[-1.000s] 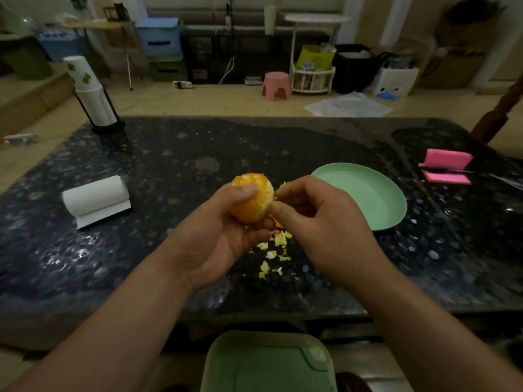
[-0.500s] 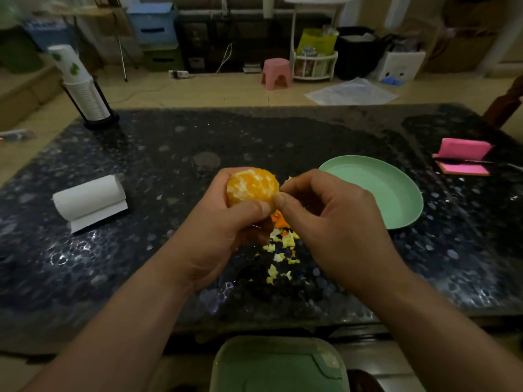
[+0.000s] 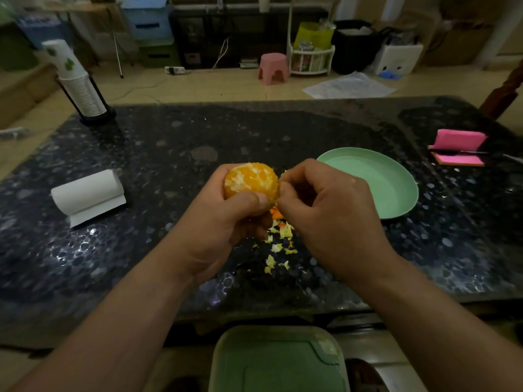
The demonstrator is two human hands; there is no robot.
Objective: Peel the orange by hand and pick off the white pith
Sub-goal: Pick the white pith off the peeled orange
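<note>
A peeled orange (image 3: 250, 179) with white pith patches is held above the dark speckled table (image 3: 169, 171). My left hand (image 3: 226, 222) grips it from below, thumb across its near side. My right hand (image 3: 325, 210) has its fingers curled, and thumb and forefinger pinch a bit of pith or peel at the orange's right edge. Small scraps of peel and pith (image 3: 278, 244) lie scattered on the table under my hands.
A green plate (image 3: 376, 179) sits right of my hands. A white paper roll (image 3: 87, 196) lies at the left, a stack of paper cups (image 3: 79, 83) at the far left. Pink sticky-note pads (image 3: 458, 147) are at the right. A green stool seat (image 3: 278, 360) shows below the table's edge.
My left hand has turned the orange so its pith-flecked peeled side faces up. My right hand has stayed pinching at its right edge.
</note>
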